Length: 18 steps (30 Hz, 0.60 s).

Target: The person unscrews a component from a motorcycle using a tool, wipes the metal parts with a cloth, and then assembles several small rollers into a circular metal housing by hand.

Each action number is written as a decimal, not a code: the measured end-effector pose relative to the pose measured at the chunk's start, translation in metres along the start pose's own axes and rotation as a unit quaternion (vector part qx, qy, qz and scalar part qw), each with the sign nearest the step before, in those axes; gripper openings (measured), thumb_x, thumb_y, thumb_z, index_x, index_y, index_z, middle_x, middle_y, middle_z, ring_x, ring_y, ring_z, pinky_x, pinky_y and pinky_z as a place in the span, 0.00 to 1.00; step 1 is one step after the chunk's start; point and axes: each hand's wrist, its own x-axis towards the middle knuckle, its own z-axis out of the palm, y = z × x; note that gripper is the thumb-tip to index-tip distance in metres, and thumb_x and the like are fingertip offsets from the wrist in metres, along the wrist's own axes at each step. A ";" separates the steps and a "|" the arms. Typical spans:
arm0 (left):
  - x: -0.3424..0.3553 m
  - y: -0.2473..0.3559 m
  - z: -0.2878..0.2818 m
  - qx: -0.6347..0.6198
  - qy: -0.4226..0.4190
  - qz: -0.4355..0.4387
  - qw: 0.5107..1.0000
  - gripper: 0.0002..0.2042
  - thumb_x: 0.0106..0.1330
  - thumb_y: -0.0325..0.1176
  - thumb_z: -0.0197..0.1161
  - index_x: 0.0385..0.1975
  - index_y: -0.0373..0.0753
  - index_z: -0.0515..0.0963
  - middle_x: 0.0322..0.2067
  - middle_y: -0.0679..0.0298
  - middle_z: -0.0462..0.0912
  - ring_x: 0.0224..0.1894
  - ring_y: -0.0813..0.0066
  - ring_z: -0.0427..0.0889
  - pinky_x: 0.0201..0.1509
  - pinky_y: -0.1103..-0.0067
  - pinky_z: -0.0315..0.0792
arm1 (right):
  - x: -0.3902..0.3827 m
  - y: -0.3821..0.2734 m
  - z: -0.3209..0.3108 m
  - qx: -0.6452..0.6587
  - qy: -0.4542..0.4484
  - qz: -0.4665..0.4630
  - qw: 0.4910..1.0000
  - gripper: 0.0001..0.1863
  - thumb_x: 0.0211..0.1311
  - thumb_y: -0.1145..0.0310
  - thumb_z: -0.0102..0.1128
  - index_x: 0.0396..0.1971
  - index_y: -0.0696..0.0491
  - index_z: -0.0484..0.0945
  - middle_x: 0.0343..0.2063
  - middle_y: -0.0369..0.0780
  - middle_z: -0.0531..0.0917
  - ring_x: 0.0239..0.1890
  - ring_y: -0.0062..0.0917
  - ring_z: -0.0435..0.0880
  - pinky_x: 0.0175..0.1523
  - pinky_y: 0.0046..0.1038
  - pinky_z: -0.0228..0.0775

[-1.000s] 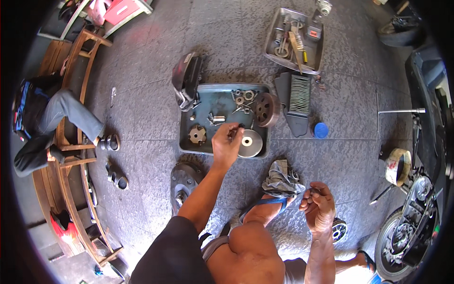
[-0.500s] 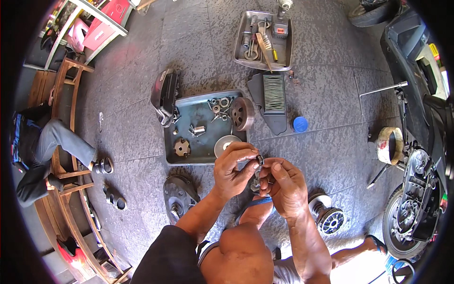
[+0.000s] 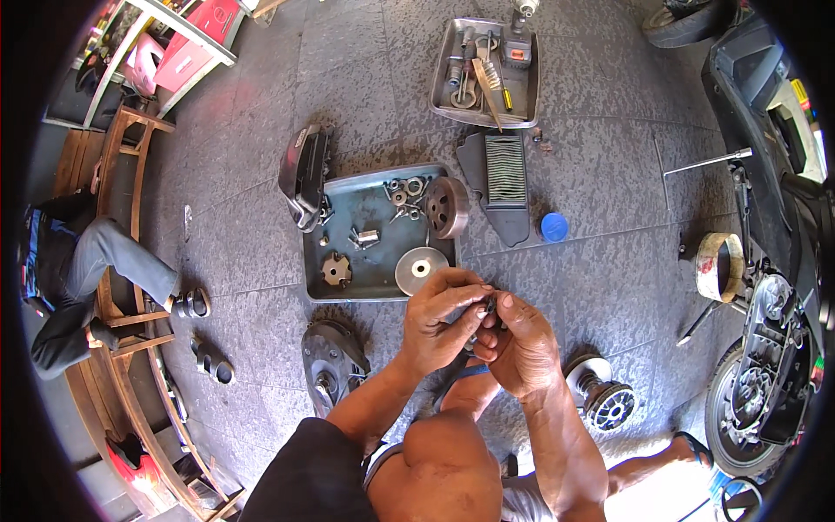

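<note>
Over the floor in front of my knee, my left hand (image 3: 435, 324) pinches a small dark roller-like part (image 3: 491, 304) between thumb and fingertips. My right hand (image 3: 527, 348) meets it from the other side, its thumb and curled fingers closed at the same part. Whether more small pieces lie in the right palm is hidden. Just beyond the hands is a blue-grey tray (image 3: 370, 294). It holds a metal disc (image 3: 409, 277), a notched plate (image 3: 336, 270), a drum-shaped clutch bell (image 3: 446, 209) and several small metal parts (image 3: 400, 198).
A pleated air filter (image 3: 506, 172), a blue cap (image 3: 553, 227) and a tool tray (image 3: 442, 109) lie farther out. A round black housing (image 3: 330, 361) and a pulley assembly (image 3: 607, 402) flank my legs. A partly dismantled scooter (image 3: 765, 348) stands right; a person (image 3: 113, 257) sits left.
Both hands have come together. The left has shifted slightly right with the dark part, and the right thumb has closed in on it.
</note>
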 end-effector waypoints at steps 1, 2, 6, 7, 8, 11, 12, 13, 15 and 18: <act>0.000 0.001 0.002 -0.002 -0.002 -0.001 1.000 0.11 0.60 0.21 0.66 0.43 0.36 0.82 0.41 0.56 0.79 0.42 0.69 0.81 0.45 0.78 0.75 | 0.000 0.000 -0.002 0.000 0.002 -0.001 1.000 0.13 0.68 0.59 0.61 0.36 0.54 0.77 0.27 0.32 0.76 0.23 0.16 0.71 0.26 0.20 0.64; 0.000 0.003 0.005 0.011 -0.004 -0.009 1.000 0.11 0.60 0.21 0.65 0.43 0.35 0.82 0.41 0.56 0.80 0.43 0.68 0.81 0.46 0.77 0.75 | 0.000 0.000 -0.004 0.009 0.010 -0.002 1.000 0.12 0.68 0.59 0.61 0.34 0.53 0.77 0.25 0.32 0.76 0.23 0.16 0.71 0.25 0.20 0.64; 0.006 0.013 0.016 0.061 -0.011 -0.021 0.998 0.13 0.59 0.19 0.64 0.44 0.34 0.82 0.41 0.55 0.80 0.42 0.67 0.81 0.46 0.78 0.75 | 0.000 -0.003 -0.009 0.028 0.023 -0.020 0.999 0.13 0.67 0.59 0.62 0.30 0.53 0.77 0.23 0.32 0.75 0.21 0.15 0.70 0.24 0.19 0.63; 0.007 0.013 0.016 0.063 -0.010 -0.022 0.998 0.13 0.59 0.19 0.64 0.44 0.34 0.82 0.41 0.55 0.80 0.42 0.67 0.81 0.46 0.78 0.75 | 0.001 -0.002 -0.007 0.028 0.021 -0.019 0.999 0.13 0.67 0.59 0.62 0.30 0.53 0.77 0.23 0.32 0.75 0.21 0.15 0.70 0.24 0.19 0.63; 0.008 0.012 0.015 0.066 -0.012 -0.027 0.997 0.12 0.61 0.21 0.63 0.45 0.34 0.81 0.41 0.54 0.80 0.42 0.66 0.82 0.45 0.77 0.75 | 0.002 -0.003 -0.004 0.024 0.034 -0.028 0.999 0.13 0.67 0.58 0.62 0.30 0.52 0.77 0.23 0.32 0.75 0.21 0.15 0.70 0.23 0.19 0.63; 0.006 0.007 0.004 0.060 0.003 -0.016 0.998 0.11 0.65 0.27 0.61 0.46 0.35 0.81 0.41 0.54 0.80 0.41 0.64 0.82 0.45 0.75 0.75 | 0.010 0.003 0.004 -0.023 0.049 -0.036 0.998 0.13 0.68 0.57 0.59 0.31 0.52 0.78 0.23 0.31 0.75 0.20 0.14 0.68 0.22 0.18 0.61; 0.004 0.008 -0.002 0.045 0.012 0.002 0.999 0.12 0.67 0.31 0.59 0.47 0.35 0.80 0.42 0.54 0.80 0.41 0.63 0.82 0.45 0.74 0.75 | 0.011 0.007 0.006 -0.061 0.054 -0.045 0.996 0.13 0.69 0.57 0.57 0.32 0.51 0.78 0.23 0.30 0.75 0.19 0.13 0.68 0.21 0.17 0.60; 0.000 0.013 -0.004 -0.003 0.006 -0.044 0.999 0.12 0.69 0.33 0.57 0.47 0.35 0.80 0.42 0.54 0.80 0.42 0.61 0.81 0.46 0.72 0.75 | 0.007 0.007 0.016 -0.094 0.083 -0.042 0.991 0.13 0.68 0.55 0.59 0.35 0.50 0.78 0.24 0.31 0.77 0.20 0.13 0.70 0.21 0.17 0.60; 0.002 0.017 0.003 0.010 -0.020 -0.037 0.999 0.13 0.70 0.36 0.57 0.47 0.34 0.78 0.42 0.55 0.80 0.45 0.60 0.80 0.49 0.70 0.73 | 0.000 0.006 0.008 -0.092 0.074 -0.056 0.991 0.16 0.66 0.50 0.60 0.41 0.48 0.79 0.27 0.30 0.80 0.20 0.10 0.72 0.19 0.15 0.60; 0.004 0.044 0.003 -0.020 -0.037 -0.087 0.995 0.12 0.71 0.32 0.56 0.48 0.32 0.77 0.45 0.55 0.77 0.45 0.62 0.79 0.49 0.72 0.73 | 0.000 0.014 0.006 -0.033 0.029 -0.103 0.994 0.14 0.69 0.52 0.57 0.38 0.48 0.77 0.22 0.27 0.72 0.16 0.09 0.65 0.16 0.14 0.55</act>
